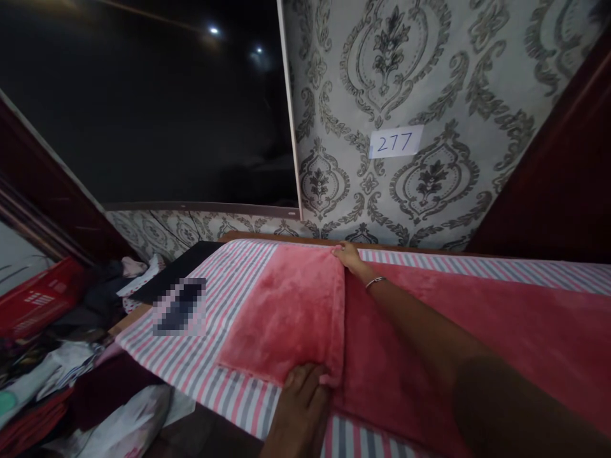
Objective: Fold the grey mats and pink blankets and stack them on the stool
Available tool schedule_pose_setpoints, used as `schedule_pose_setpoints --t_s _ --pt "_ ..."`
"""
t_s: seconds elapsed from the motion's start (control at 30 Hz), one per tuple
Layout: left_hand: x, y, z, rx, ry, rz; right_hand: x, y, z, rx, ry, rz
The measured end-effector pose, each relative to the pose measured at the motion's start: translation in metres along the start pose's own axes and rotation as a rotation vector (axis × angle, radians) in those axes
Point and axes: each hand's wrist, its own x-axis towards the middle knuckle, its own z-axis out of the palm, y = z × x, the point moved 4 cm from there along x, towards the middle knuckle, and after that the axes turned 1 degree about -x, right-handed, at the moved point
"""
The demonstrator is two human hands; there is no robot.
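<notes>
A soft pinkish-red plush cloth (pixel 281 312), like a towel or small blanket, lies on a striped cloth (pixel 205 356). Its left part is folded back over itself, leaving a straight upper edge across the middle. At the far corner of that folded edge, my right hand (pixel 349 256) pinches the fabric, its arm stretched over the cloth's unfolded right part. The near corner is under my left hand (pixel 305 397), whose fingers are bent down on the fabric; the thumb is hard to see.
Behind the table stands a large dark television (pixel 157 114). A paper marked 277 (pixel 396 141) is on the patterned wall. A blurred-out dark object (pixel 180 307) lies on the striped cloth. Heaped clothes (pixel 114 381) and a red bag (pixel 45 296) fill the left side.
</notes>
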Motion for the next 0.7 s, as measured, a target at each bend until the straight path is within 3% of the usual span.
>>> schedule_pose_setpoints --t_s 0.17,0.3,0.43,0.5,0.57,0.7 --pt "-0.003 0.004 -0.010 -0.017 -0.025 -0.039 -0.007 -0.004 -0.008 -0.128 -0.027 -0.037" --pt "0.007 0.000 -0.033 -0.209 -0.103 -0.079 -0.015 -0.019 -0.018 -0.290 -0.065 -0.129" --pt "0.042 -0.023 -0.057 -0.331 0.059 -0.284 -0.033 -0.053 -0.011 -0.457 -0.116 -0.328" --pt "0.061 -0.033 -0.048 -0.238 0.049 -0.368 -0.045 -0.067 0.000 -0.529 -0.160 -0.412" --pt "0.072 -0.036 -0.026 -0.075 -0.080 -0.398 -0.058 -0.069 0.011 -0.602 -0.206 -0.445" --pt "0.058 -0.029 0.024 0.109 -0.301 -0.388 -0.072 -0.039 0.021 -0.738 -0.286 -0.387"
